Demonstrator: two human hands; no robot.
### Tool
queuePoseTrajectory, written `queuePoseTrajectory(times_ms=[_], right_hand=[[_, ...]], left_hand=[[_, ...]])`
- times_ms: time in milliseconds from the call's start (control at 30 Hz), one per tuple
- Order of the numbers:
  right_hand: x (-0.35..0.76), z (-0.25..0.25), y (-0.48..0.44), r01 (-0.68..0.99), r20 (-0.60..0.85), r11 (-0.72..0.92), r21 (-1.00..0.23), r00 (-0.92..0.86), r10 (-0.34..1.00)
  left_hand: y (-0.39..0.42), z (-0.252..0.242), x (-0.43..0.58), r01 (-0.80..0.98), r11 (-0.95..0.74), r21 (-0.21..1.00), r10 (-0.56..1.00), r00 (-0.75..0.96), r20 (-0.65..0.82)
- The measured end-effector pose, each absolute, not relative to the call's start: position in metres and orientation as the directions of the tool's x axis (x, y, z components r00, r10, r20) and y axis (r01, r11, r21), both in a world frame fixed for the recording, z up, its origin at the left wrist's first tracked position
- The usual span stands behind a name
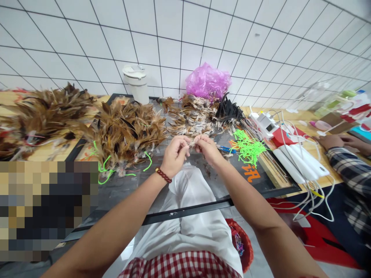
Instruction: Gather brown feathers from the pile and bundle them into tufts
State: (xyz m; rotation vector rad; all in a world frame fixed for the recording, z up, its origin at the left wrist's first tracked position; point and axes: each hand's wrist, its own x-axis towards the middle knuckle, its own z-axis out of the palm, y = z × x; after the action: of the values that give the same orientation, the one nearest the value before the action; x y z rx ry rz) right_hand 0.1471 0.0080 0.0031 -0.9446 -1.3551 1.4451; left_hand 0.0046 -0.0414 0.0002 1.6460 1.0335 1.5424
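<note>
head view: left hand and right hand pinch feathers, likely light, soft, fragile; best held by quills.

The wooden table carries a dark panel heaped with brown feathers and green cords.

- Dark board with black frame, right side: one large orange Chinese character, reading 讯, just on the near side of the bright green cords.
- Same board, left side: orange marks, partly covered by brown feathers; illegible.
- White device, far right: small dark display; no figures legible.
</note>
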Motion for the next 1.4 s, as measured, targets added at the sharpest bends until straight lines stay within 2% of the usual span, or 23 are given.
queuePoseTrajectory(times_ms=[67, 133, 300, 500, 700, 800, 900, 1033, 1100, 1400], right_hand=[[0.146, 0.0, 0.008, -0.059, 0.041, 0.024, -0.998, -0.304, 0.952], [0.145, -0.002, 0.006, -0.034, 0.063, 0.055, -0.998, -0.325, 0.944], [0.145, 0.002, 0.003, -0.113, 0.086, 0.047, -0.992, -0.368, 0.926], [0.146, 0.009, 0.0, -0.134, 0.114, 0.067, -0.989, -0.391, 0.913], [0.145, 0.011, -0.002, -0.033, 0.136, 0.136, -0.99, -0.448, 0.884], [0.145, 0.005, 0.0, 0.053, 0.185, 0.233, -0.971, -0.45, 0.874], [0.146, 0.001, 0.002, 0.238, 0.294, 0.412, -0.88, -0.41, 0.864], [0.147, -0.002, 0.002, 0.467, 0.46, 0.61, -0.64, -0.403, 0.792], [0.147, -0.004, 0.003, 0.503, 0.487, 0.631, -0.59, -0.401, 0.775], [0.148, -0.008, 0.005, 0.525, 0.521, 0.664, -0.531, -0.416, 0.745]], left_hand=[[-0.041, 0.003, 0.008, -0.136, -0.32, 0.938, 0.947, -0.033, 0.318], [-0.039, 0.005, 0.01, -0.322, -0.192, 0.927, 0.981, -0.041, 0.189], [-0.033, 0.006, 0.005, -0.52, -0.058, 0.852, 0.997, -0.077, 0.021], [-0.03, 0.005, 0.002, -0.531, -0.044, 0.847, 0.993, -0.116, -0.021], [-0.031, 0.006, 0.003, -0.524, -0.038, 0.851, 0.995, -0.096, -0.014], [-0.034, 0.01, 0.002, -0.56, -0.004, 0.828, 0.998, -0.054, -0.032], [-0.035, 0.012, 0.002, -0.589, 0.066, 0.806, 0.997, 0.011, -0.074], [-0.034, 0.008, 0.001, -0.571, 0.137, 0.809, 0.99, 0.055, -0.129], [-0.032, 0.006, 0.001, -0.57, 0.154, 0.807, 0.988, 0.066, -0.142], [-0.033, 0.005, 0.001, -0.631, 0.17, 0.757, 0.985, 0.117, -0.124]])
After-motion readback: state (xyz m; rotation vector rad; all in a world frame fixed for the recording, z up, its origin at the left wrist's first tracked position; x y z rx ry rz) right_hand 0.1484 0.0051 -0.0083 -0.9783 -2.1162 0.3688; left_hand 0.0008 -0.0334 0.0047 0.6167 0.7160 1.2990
